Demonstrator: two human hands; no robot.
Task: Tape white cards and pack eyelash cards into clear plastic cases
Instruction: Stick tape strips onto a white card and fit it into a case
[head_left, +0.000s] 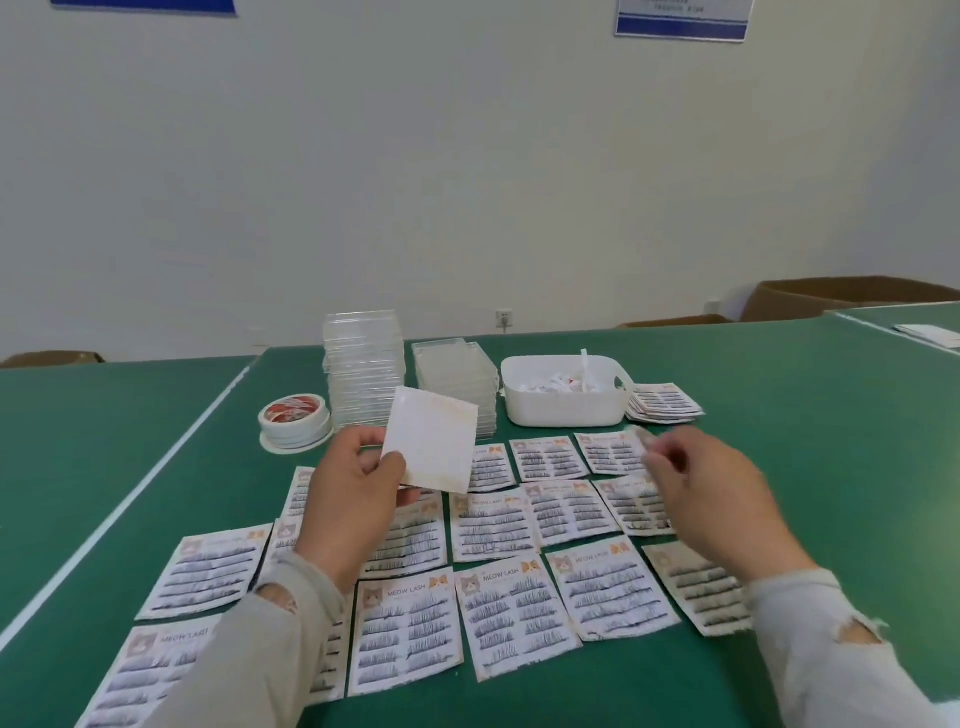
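My left hand (353, 499) holds a white card (434, 448) by its lower left corner, blank back facing me, lifted above the table. My right hand (711, 493) hovers blurred over the right-hand cards with fingers loosely curled; a small pale scrap seems pinched at its fingertips, but blur hides it. Several eyelash cards (511, 626) printed "MEOW LASH" lie face up in rows on the green table (779, 395). Two stacks of clear plastic cases (363, 364) (457, 379) stand behind the lifted card. Rolls of white tape (295, 415) sit stacked to the left of the cases.
A white bin (561, 410) of paper scraps stands right of the cases. Beside it lies a small pile of eyelash cards (662, 402). Cardboard boxes (831, 299) sit beyond the far right edge. A white line (156, 467) crosses the table's left side.
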